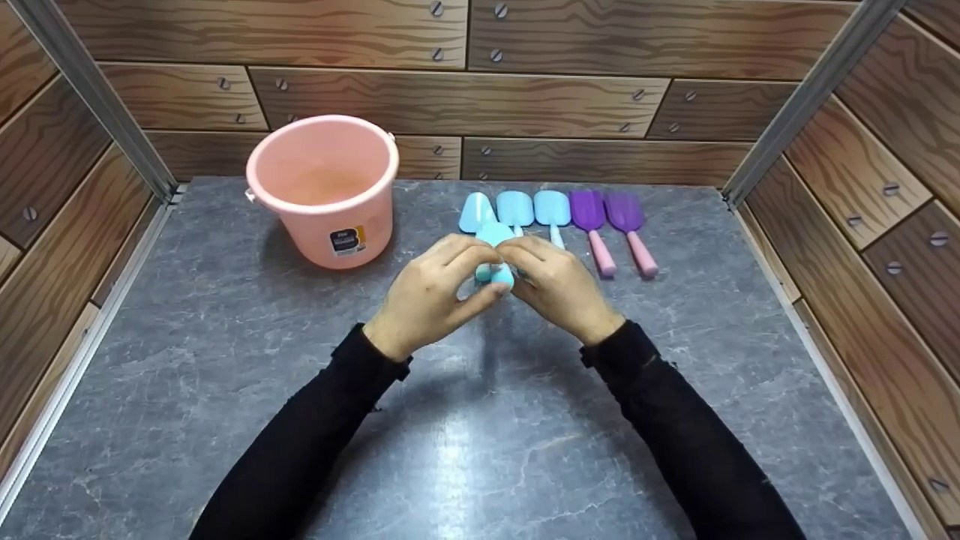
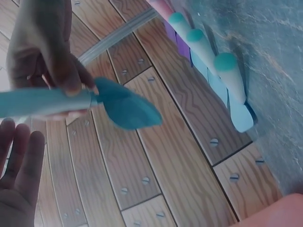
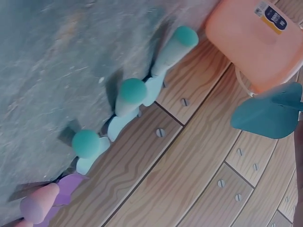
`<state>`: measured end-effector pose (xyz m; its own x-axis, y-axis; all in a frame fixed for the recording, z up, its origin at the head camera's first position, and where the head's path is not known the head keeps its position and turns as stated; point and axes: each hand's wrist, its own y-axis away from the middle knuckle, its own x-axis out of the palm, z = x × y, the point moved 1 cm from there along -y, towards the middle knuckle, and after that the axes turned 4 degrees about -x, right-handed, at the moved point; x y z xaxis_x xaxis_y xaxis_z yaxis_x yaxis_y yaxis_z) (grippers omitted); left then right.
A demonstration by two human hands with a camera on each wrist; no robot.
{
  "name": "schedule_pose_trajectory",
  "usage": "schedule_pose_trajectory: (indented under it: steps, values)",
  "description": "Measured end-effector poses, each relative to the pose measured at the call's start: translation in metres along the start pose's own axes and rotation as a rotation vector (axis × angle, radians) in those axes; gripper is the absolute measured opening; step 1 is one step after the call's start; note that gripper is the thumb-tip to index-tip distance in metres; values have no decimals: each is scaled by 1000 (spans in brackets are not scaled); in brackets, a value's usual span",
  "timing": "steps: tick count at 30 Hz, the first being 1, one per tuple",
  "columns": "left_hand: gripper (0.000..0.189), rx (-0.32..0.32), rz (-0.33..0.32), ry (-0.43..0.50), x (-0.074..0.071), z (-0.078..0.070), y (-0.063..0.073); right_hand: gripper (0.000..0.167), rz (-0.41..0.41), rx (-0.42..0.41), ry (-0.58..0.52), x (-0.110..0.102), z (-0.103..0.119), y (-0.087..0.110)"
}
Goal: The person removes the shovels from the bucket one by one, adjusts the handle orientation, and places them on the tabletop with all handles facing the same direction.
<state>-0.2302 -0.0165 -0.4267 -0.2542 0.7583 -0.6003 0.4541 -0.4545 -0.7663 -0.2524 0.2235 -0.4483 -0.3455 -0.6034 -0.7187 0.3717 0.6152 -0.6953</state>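
A teal toy shovel (image 1: 495, 232) is held above the table, blade pointing away from me. My right hand (image 1: 562, 289) pinches it near the neck, as the left wrist view shows at the upper left. My left hand (image 1: 427, 292) is close beside the handle; in the left wrist view its fingers (image 2: 29, 161) are straight and apart from the handle. Its thumb lies near the handle's end in the head view, and contact there is unclear. Only the shovel's blade (image 3: 270, 113) shows in the right wrist view, at the right edge.
Behind the hands, light blue shovels (image 1: 515, 208) and purple shovels (image 1: 588, 210) with pink handles lie in a row along the table's back edge. A pink bucket (image 1: 337, 236) stands at the back left. Wood-patterned panels (image 1: 465, 101) enclose the grey table (image 1: 247, 390).
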Motion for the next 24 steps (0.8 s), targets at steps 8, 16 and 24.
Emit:
schedule_pose_trajectory:
  steps: [8, 16, 24]
  values:
    - [22, -139, 70, 7, -2, 18, 2, 41, 59, -75, 3, 2, 2, 12]
    - [28, -229, 167, -19, 0, 33, 4, 38, 135, -182, 24, 8, 10, 20]
    - [33, -289, 241, -26, 2, 47, 8, 39, 196, -224, -12, 13, 18, 29]
